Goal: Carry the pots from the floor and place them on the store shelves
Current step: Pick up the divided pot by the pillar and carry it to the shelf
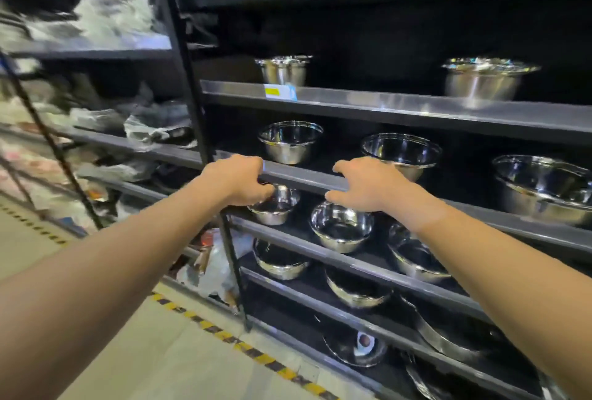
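Two hands are reaching to mid-frame at a shelf edge [304, 177]. The left hand [238, 180] is curling over a small pot [275, 206] sitting just under that edge, fingers at its rim. The right hand [368, 188] is spreading wide, holding nothing, above a second pot [341, 226]. Free shelf room is showing between pots. Striped tape [243, 346] is edging the floor at lower centre.

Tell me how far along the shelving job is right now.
Done: steel pots already sit on several shelf levels, for example one on the upper shelf and one mid-level. In hand: the left hand seems to touch a small pot under the shelf edge; the right hand hovers open beside it. Left: unclear, since no pots show on the visible floor.
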